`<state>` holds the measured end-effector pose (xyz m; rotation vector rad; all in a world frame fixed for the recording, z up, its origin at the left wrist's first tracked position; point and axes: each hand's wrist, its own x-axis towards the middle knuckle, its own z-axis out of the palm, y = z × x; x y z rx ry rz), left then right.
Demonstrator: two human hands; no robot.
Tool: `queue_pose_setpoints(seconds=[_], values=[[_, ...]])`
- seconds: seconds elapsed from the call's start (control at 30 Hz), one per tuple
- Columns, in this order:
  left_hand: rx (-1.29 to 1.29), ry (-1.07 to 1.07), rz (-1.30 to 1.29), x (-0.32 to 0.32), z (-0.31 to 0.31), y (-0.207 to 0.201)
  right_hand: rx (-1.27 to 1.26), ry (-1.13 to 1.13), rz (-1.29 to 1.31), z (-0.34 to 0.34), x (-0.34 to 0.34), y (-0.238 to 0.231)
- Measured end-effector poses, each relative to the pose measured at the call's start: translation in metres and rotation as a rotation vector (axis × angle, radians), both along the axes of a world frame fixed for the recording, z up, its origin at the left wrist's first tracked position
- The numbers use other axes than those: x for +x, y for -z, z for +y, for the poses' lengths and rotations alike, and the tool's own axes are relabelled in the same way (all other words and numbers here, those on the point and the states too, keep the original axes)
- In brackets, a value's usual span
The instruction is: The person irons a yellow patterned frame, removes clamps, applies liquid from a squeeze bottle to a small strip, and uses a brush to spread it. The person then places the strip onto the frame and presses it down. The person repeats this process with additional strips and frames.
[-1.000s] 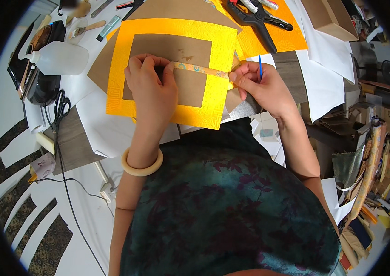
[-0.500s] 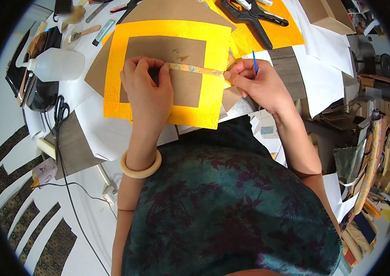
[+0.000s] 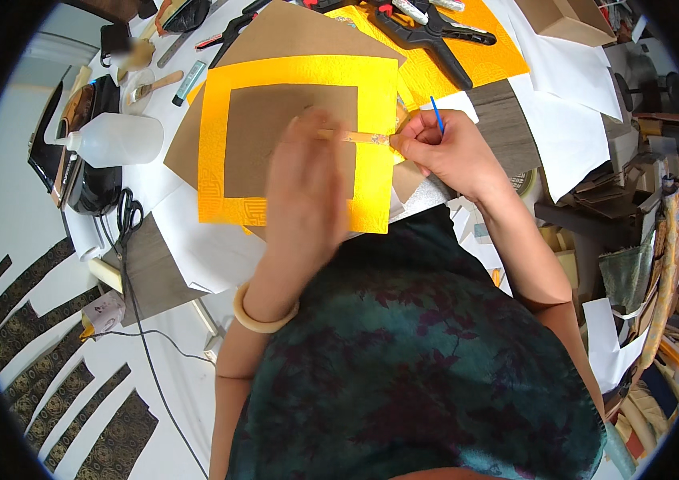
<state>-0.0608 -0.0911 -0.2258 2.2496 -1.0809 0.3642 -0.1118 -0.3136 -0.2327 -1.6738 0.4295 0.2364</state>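
A brown board with a yellow border (image 3: pixel 219 152) lies in front of me, its middle bare brown. Across it runs a narrow patterned strip (image 3: pixel 366 138), pale orange with small coloured motifs. My right hand (image 3: pixel 453 156) pinches the strip's right end at the board's right edge. A thin blue stick (image 3: pixel 437 114) stands up from between the fingers of that same hand. Over the board's middle is my left hand (image 3: pixel 307 188), its fingers smeared by motion at the strip's left part. Whether it grips the strip cannot be told.
A larger brown board (image 3: pixel 291 28) lies beneath. Black clamps (image 3: pixel 435 48) rest on yellow patterned sheet behind. To the left are a translucent bottle (image 3: pixel 119 140), a brush (image 3: pixel 159 82), a tube (image 3: pixel 189 82) and black scissors (image 3: pixel 129 214). White paper (image 3: pixel 567 144) hangs at the right.
My left hand has moved right along the strip, toward my right hand. The right hand keeps its pinch. The whole view has shifted slightly.
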Motion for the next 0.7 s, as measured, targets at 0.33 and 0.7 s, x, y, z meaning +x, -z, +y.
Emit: queue_pose_setpoints(seconds=[0.33,0.7], values=[[0.305,-0.06,-0.044,-0.029,-0.004,-0.002,-0.013,0.028,-0.02,0.002,-0.003,0.003],[0.271,-0.041,-0.051,-0.027,-0.004,0.003,0.033,0.028,-0.042,0.001,-0.005,-0.001]])
